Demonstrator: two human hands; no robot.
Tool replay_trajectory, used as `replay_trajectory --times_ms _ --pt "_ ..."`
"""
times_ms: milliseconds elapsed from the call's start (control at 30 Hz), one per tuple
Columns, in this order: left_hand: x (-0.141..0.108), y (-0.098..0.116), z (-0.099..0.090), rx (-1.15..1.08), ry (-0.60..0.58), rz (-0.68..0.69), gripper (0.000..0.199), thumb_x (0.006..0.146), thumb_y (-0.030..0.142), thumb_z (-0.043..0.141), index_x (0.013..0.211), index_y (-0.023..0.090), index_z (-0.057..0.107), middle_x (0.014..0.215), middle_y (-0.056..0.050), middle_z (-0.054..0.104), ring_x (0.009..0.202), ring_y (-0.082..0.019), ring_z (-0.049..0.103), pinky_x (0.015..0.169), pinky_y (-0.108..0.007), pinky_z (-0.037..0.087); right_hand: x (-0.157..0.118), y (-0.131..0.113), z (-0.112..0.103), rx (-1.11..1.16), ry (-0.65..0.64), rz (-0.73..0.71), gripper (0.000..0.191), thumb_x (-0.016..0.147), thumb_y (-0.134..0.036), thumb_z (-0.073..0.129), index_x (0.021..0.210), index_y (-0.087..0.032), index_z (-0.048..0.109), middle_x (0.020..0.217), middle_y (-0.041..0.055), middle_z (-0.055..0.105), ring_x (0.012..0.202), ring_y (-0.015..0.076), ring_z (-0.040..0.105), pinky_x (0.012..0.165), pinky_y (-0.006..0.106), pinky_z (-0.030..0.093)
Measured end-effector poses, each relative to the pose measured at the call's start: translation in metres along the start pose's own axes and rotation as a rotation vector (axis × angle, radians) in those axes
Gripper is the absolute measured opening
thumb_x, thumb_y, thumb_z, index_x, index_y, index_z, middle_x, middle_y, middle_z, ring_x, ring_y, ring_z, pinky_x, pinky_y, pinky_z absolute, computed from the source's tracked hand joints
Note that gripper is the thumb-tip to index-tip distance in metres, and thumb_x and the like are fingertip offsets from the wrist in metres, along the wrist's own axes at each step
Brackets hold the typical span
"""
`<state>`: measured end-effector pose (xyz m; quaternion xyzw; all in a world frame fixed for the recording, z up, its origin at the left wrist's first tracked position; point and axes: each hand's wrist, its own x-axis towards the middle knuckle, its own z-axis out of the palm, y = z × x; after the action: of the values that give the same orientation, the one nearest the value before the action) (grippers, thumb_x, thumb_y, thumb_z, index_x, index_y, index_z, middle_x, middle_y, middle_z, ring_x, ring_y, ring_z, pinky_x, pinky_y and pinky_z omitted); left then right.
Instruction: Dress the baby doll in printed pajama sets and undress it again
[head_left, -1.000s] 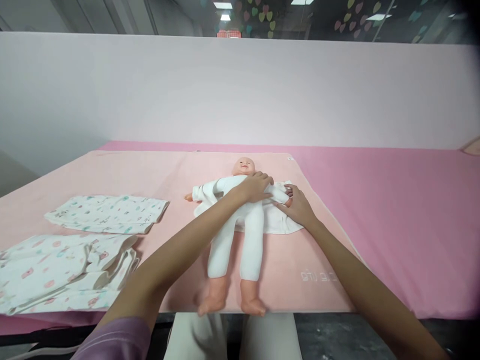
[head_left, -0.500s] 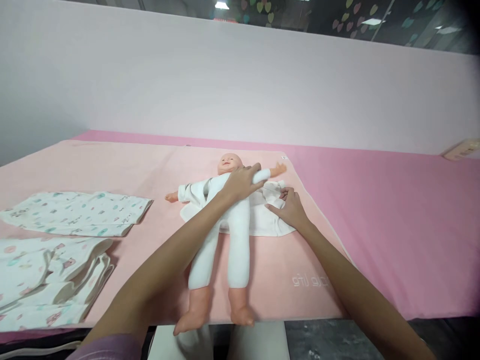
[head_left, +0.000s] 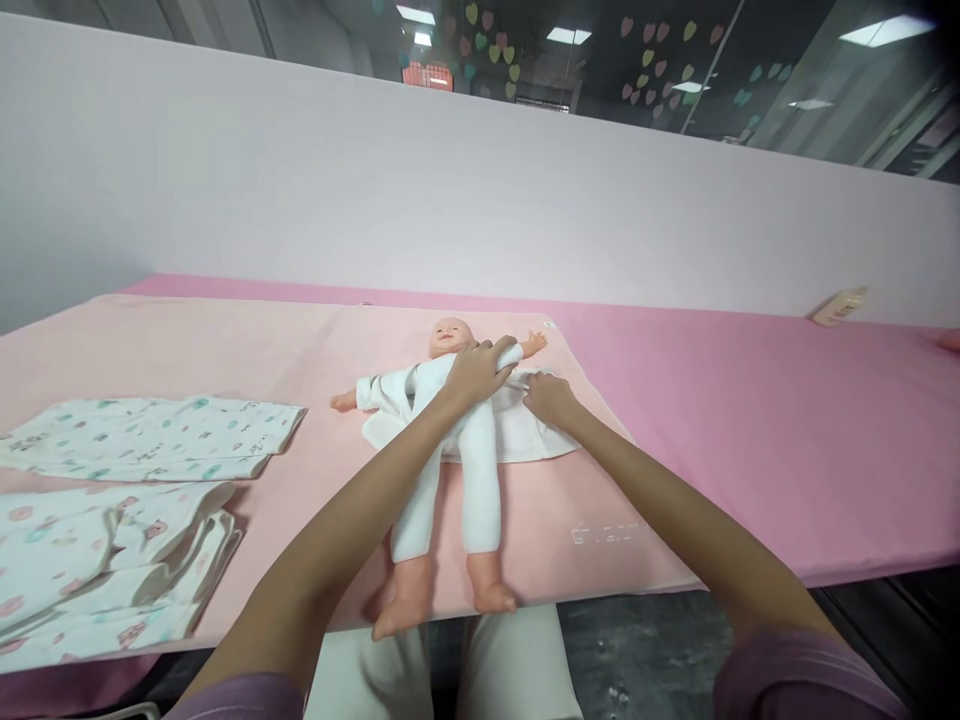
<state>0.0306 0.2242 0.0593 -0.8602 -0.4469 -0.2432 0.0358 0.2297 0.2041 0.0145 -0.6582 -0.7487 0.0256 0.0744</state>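
Observation:
A baby doll point(head_left: 481, 480) in a white body suit lies on its back, feet toward me. Beneath it spreads a white baby shirt point(head_left: 525, 435), one sleeve of which covers the doll's arm on the left side of the picture. My left hand point(head_left: 478, 372) lies over the doll's other shoulder, its fingers closed round the upper arm; that arm points outward with its hand bare. Close beside it, my right hand point(head_left: 551, 400) is closed in a pinch on the shirt near its sleeve. The fingertips of my right hand are partly hidden.
Two folded printed baby garments lie at the left, one with green patterns point(head_left: 150, 435) and one with pink patterns point(head_left: 67, 550). A peach mat point(head_left: 300, 340) covers part of the pink table surface point(head_left: 750, 430). A bottle point(head_left: 838, 306) lies by the white wall at the right.
My right hand has moved left and inward, from spread on the shirt to a pinch near the sleeve. My left hand stays on the doll's arm. The camera view has tilted and shifted.

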Motion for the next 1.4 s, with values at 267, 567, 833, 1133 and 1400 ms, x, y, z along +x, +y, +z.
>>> replay_trajectory --times_ms 267,567,833,1133,1400 --pt "-0.012 0.002 -0.006 0.043 -0.118 0.091 0.044 0.106 0.04 0.048 0.144 0.025 0.063 0.125 -0.015 0.069 0.112 -0.036 0.062 0.103 -0.049 0.043 0.005 0.032 -0.014 0.261 0.112 0.12 0.023 0.102 -0.027 0.042 0.111 -0.021 0.062 0.115 0.0116 0.076 0.1 0.0266 0.07 0.077 0.033 0.047" --pt "-0.01 -0.017 -0.026 0.088 -0.221 0.035 0.041 0.102 0.041 0.052 0.138 0.027 0.068 0.123 -0.014 0.07 0.124 -0.04 0.058 0.108 -0.052 0.04 -0.002 0.042 -0.027 0.439 0.226 0.168 0.018 0.1 -0.033 0.04 0.084 -0.025 0.046 0.09 0.0033 0.067 0.082 0.022 0.06 0.07 0.031 0.039" --pt "0.01 0.014 0.003 0.159 -0.308 0.02 0.048 0.102 0.046 0.054 0.143 0.027 0.067 0.129 -0.016 0.071 0.125 -0.039 0.057 0.111 -0.055 0.039 -0.011 0.006 -0.03 0.417 0.318 0.031 0.019 0.099 -0.031 0.044 0.081 -0.026 0.042 0.079 0.0018 0.06 0.073 0.0216 0.051 0.065 0.032 0.03" --pt "-0.022 -0.023 -0.005 -0.208 0.001 -0.065 0.042 0.097 0.014 0.044 0.131 0.02 0.068 0.136 -0.012 0.07 0.131 -0.03 0.057 0.116 -0.048 0.042 -0.03 -0.011 -0.027 0.242 0.176 0.018 0.02 0.102 -0.033 0.047 0.087 -0.024 0.057 0.085 0.007 0.069 0.077 0.0232 0.057 0.066 0.032 0.03" --pt "-0.033 -0.038 -0.025 -0.536 0.196 -0.151 0.047 0.086 0.011 0.039 0.125 0.018 0.064 0.134 -0.011 0.069 0.125 -0.024 0.063 0.111 -0.042 0.052 -0.015 -0.068 -0.028 0.346 0.206 -0.092 0.023 0.105 -0.037 0.048 0.093 -0.023 0.062 0.098 0.0084 0.073 0.091 0.025 0.064 0.081 0.033 0.044"
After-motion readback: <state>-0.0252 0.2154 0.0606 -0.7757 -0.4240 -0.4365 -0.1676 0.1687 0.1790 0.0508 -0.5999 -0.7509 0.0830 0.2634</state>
